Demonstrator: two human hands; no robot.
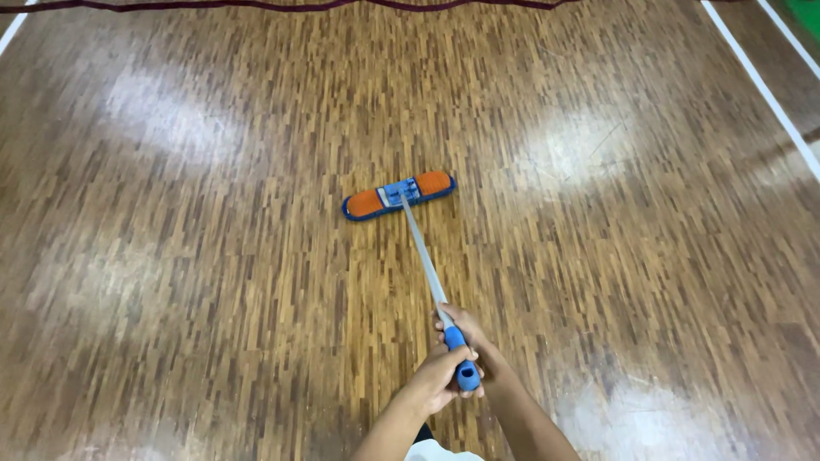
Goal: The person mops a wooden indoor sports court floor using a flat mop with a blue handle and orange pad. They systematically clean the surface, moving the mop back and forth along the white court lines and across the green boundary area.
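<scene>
1. My left hand (pixel 442 376) is clenched around the blue grip (pixel 461 358) at the very top of the mop handle, wrapping it from the 9 o'clock side. The grip's end cap shows just below the knuckles.

2. My right hand (pixel 464 323) grasps the same handle just above the left, at the point where the blue grip meets the pale shaft (pixel 422 252). The two hands are touching or very nearly so.

3. From the hands the shaft runs toward 11 o'clock, straight and unbent, to a blue swivel bracket in the middle of the mop head.

4. The flat mop head (pixel 399 195) lies on the wooden floor (pixel 213 256), well apart from the hands at 12 o'clock. It is an orange pad with a blue fringe, its long axis tilted slightly, right end higher in view. It appears to sit flat.

5. Judgement on the step in hand: the pad should stay fully flat, pressure even along the shaft, strokes overlapping. The hands sit close together; spreading them along the shaft would likely give firmer control.

6. Markings: a white painted line (pixel 760 85) runs along the floor at 2 o'clock, with a second one at the far corner beside a green patch (pixel 807 13). A short white line shows at 10 o'clock. A dark maroon strip (pixel 282 5) crosses the top edge at 12 o'clock.

7. No packages, labels or signs are in view. Bright glare patches lie on the boards.
</scene>
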